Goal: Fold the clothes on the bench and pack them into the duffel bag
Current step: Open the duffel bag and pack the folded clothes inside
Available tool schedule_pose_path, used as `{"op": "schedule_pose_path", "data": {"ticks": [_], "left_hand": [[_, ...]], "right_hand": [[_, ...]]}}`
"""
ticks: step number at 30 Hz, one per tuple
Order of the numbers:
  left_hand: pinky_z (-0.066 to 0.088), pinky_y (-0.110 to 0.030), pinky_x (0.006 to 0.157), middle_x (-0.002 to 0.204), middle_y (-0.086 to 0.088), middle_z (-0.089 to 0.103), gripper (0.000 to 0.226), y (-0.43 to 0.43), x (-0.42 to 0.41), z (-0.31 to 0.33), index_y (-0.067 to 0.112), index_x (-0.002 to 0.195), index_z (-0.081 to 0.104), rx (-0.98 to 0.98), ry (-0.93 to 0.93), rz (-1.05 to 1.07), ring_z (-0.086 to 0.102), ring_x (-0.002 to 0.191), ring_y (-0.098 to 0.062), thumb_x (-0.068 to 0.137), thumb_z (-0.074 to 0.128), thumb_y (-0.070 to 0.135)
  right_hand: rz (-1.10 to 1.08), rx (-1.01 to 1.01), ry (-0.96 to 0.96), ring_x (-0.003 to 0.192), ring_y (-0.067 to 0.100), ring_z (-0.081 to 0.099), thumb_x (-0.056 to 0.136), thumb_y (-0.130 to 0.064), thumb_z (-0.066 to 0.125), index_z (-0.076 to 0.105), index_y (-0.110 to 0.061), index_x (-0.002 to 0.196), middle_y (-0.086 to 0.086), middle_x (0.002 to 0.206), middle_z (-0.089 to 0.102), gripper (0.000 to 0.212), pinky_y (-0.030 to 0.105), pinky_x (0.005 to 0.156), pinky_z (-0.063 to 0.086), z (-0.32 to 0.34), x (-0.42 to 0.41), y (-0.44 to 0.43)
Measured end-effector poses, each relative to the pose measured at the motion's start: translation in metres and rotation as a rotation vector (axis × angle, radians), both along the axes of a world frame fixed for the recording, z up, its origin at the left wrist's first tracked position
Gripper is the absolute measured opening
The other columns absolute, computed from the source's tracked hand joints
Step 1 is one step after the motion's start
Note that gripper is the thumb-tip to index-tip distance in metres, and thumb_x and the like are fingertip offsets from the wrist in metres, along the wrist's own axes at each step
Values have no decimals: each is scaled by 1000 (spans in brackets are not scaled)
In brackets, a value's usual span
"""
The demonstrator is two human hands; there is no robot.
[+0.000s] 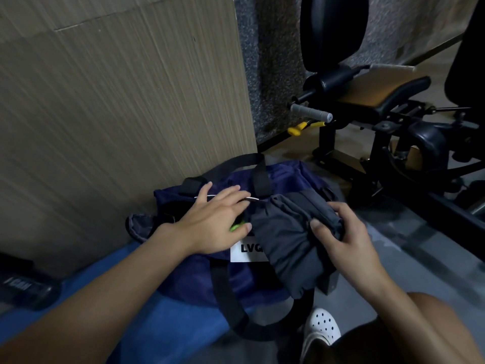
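Grey folded garment sat between hands, over bag mouth, clamped at its right end by right hand: thumb on top, fingers curled behind. Soft, light, limp cloth, likely to unroll; best gripped across whole bundle. Left hand lay flat, fingers spread, on navy duffel bag. Lime green item inside bag by left thumb; other contents hidden. Blue bench under left forearm.
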State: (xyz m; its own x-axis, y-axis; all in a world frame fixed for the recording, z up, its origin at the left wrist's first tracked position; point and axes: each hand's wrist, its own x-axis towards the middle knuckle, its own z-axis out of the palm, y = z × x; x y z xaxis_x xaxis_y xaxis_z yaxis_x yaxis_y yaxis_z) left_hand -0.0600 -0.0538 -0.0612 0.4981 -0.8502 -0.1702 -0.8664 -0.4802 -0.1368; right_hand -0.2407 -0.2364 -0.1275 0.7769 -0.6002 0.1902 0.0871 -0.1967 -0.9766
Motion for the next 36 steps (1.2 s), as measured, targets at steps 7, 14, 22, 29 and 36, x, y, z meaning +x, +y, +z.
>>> {"op": "schedule_pose_path", "data": {"ticks": [7,14,22,29,36], "left_hand": [[2,-46,121,163,18,18,57,-24,19,49,29,155,31,-219,105,108,10,148,0,104,18,51],[5,-48,121,162,20,20,57,-35,36,69,33,154,33,-310,166,96,11,149,0,103,17,55],[6,-52,120,162,18,22,57,-35,46,72,35,152,36,-318,158,52,12,148,1,102,15,55],[4,-50,120,163,20,18,57,-27,50,70,35,154,31,-318,186,28,10,149,0,102,16,56],[8,-53,120,162,20,19,56,-22,50,64,35,153,32,-330,189,6,14,148,1,103,18,54]], "right_hand": [[-90,14,-29,92,1,63,93,-26,62,56,-29,112,-15,98,66,21,29,81,52,0,17,17],[-185,-56,-33,102,-6,58,96,-28,58,45,-36,125,-18,110,62,33,12,87,44,6,67,45],[-318,-80,107,114,24,50,99,-26,52,50,-15,127,11,121,54,30,28,94,36,-1,136,46],[-263,-156,284,127,38,39,96,-26,58,35,-7,141,23,136,37,54,32,105,30,-3,141,46],[-328,-723,176,144,34,28,92,-19,62,50,-2,137,21,150,37,49,46,118,27,-10,122,72]]}}
